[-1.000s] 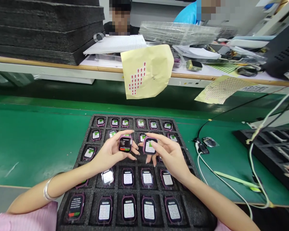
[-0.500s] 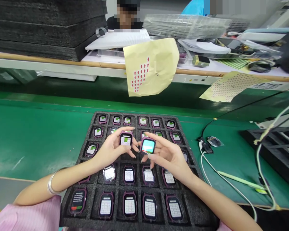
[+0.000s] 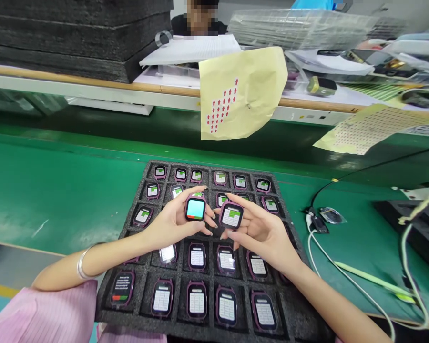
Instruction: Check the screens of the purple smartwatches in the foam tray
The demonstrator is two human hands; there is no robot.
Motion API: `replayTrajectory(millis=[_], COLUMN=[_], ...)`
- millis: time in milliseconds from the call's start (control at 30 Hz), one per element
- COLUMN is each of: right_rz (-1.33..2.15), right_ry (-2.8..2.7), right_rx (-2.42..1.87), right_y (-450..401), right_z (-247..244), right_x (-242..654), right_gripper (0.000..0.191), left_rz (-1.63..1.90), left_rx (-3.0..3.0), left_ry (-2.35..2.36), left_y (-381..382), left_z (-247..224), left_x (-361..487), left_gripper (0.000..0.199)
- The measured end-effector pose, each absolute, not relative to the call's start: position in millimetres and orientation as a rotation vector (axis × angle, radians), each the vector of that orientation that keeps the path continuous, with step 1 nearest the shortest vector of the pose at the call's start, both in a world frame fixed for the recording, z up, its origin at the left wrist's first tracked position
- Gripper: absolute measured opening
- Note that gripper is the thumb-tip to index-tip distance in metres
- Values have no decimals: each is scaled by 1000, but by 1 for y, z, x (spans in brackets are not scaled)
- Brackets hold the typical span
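My left hand (image 3: 180, 216) grips a purple-cased smartwatch body (image 3: 195, 208) by its edges; its screen glows cyan with a red-orange strip at the bottom. In my right hand (image 3: 260, 226) is a second smartwatch (image 3: 231, 215), tilted slightly, showing a white grid with green cells. Both watches are held side by side, apart, above a black foam tray (image 3: 139, 290). Several more such watches sit face up in the tray's compartments, among them one with text and a red-green bar (image 3: 123, 288) at the near left. My hands hide some middle compartments.
Stacked black foam trays (image 3: 64, 38) stand on the shelf at the back left. A yellow sticker sheet (image 3: 243, 95) hangs from the shelf edge. White cables (image 3: 332, 262), a light-green stick (image 3: 372, 281) and another dark tray (image 3: 411, 228) lie at right. A person sits beyond the shelf.
The left watch's screen has gone from a grid to cyan, and the right one's from cyan to a grid with green. The whole view has shifted slightly; both hands keep their hold.
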State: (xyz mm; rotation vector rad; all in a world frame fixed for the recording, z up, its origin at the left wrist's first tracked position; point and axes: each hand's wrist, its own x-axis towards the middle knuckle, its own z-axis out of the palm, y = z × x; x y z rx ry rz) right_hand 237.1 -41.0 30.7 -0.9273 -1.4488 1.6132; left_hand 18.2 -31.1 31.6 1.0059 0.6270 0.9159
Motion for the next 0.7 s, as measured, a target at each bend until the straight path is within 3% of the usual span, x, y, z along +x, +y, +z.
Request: replayTrajectory(millis=[100, 233, 400, 700], right_rz=[1515, 1132, 671, 531], right_ry=[-1588, -2000, -2483, -2631], right_rx=[-1052, -1245, -1166, -1176], right_y=[-39, -30, -20, -24], right_z=[29, 18, 2, 2], right_x=[241, 251, 262, 264], right_gripper=[63, 52, 43, 47], left_rz=[935, 931, 920, 906], left_rx=[1013, 1023, 1017, 986], left_ry=[582, 530, 529, 515], left_y=[-33, -35, -36, -38], left_z=[32, 31, 32, 33], left_x=[16, 15, 15, 17], left_gripper=[69, 71, 67, 65])
